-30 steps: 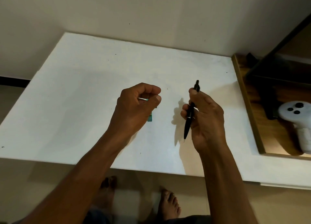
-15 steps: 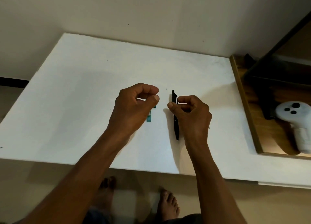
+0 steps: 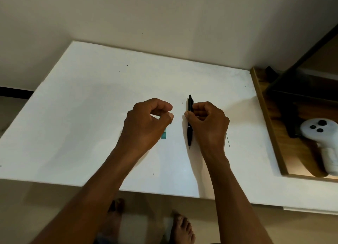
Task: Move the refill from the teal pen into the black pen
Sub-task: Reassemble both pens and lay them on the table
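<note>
My right hand (image 3: 208, 123) pinches the black pen (image 3: 190, 104) near its middle between thumb and forefinger. The pen points lengthwise, tip toward me, low over or on the white table (image 3: 87, 115); I cannot tell whether it touches. My left hand (image 3: 146, 123) is curled shut just left of it, with a short teal pen piece (image 3: 163, 135) showing beneath its fingers; the rest of that piece is hidden. A thin dark rod (image 3: 228, 141) lies on the table right of my right hand.
A wooden tray (image 3: 268, 126) adjoins the table's right edge and holds a white controller (image 3: 321, 133) and a dark object. A wall runs behind the table. My bare feet show below the near table edge.
My right hand has brought the black pen leftward and down toward the table, turning it from tilted to straight. My left hand has hardly moved.
</note>
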